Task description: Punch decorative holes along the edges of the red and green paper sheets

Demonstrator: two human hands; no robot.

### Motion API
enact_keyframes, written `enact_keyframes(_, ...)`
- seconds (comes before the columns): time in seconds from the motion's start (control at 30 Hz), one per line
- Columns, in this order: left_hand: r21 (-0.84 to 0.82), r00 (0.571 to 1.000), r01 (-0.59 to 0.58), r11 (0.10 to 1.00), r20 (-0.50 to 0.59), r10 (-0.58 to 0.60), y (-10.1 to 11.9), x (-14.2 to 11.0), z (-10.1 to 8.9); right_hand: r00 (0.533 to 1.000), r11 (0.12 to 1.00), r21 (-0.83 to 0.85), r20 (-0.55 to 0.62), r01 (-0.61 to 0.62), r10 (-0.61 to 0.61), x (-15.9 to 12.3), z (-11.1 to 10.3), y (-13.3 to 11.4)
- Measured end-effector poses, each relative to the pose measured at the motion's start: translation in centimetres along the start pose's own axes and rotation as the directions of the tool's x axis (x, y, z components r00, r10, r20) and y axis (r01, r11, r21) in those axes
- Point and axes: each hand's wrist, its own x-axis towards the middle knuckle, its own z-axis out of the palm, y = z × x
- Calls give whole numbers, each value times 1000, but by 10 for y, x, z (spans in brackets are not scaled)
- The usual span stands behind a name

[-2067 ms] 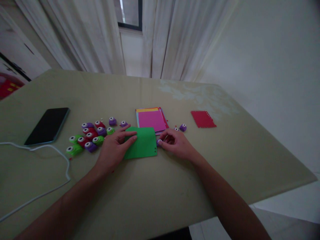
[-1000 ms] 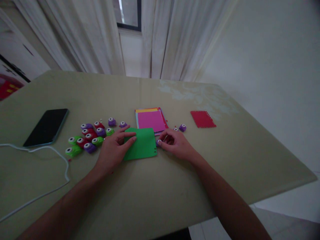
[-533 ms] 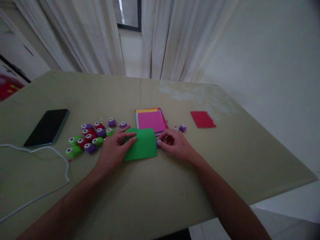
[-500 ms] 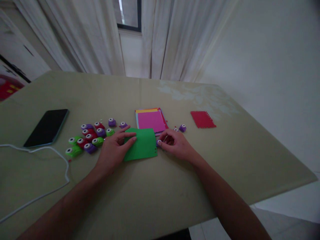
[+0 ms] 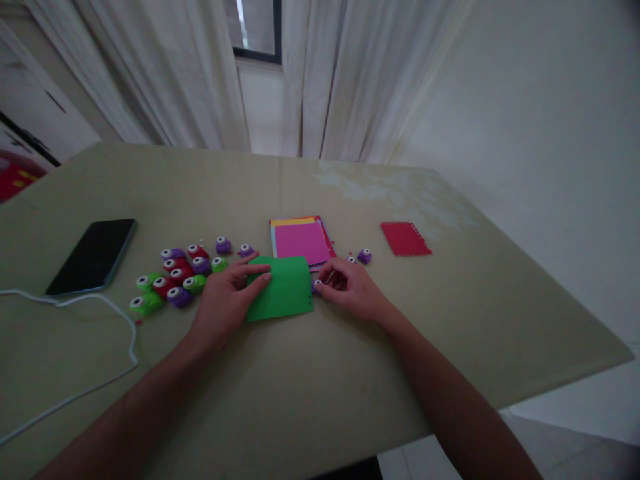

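A green paper sheet lies flat on the table, with small holes along its right edge. My left hand rests on the sheet's left part, fingers stretched flat over it. My right hand is curled at the sheet's right edge, closed round a small purple punch that shows at my fingertips against that edge.
A cluster of several green, red and purple punches sits left of my left hand. A stack of coloured paper lies behind the green sheet. Another purple punch, a red punched sheet, a black phone and a white cable are nearby.
Almost nothing differs. Both hands stay where they were on the green sheet and the punch; the view has only shifted slightly.
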Motion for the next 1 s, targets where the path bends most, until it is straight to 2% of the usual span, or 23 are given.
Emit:
enact_keyframes(0.43,54,997,-71,996,34,69,-8,3,2,998,998,51,53,37,-40,-1,2,1)
enact_keyframes(0.73,168,982,-187,968,40,183,-15,5,5,995,996,55,77,65,-69,-1,1,0)
enact_keyframes(0.83,260,956,-290,921,39,290,-13,2,4,994,997,50,89,63,-67,-1,-1,-1)
enact_keyframes(0.93,416,914,-382,825,37,404,-10,-3,1,993,997,44,93,69,-73,-2,-2,-2)
enact_keyframes(1.0,474,888,-443,761,114,446,-8,-7,0,992,996,41,95,85,-88,-2,-3,-2)
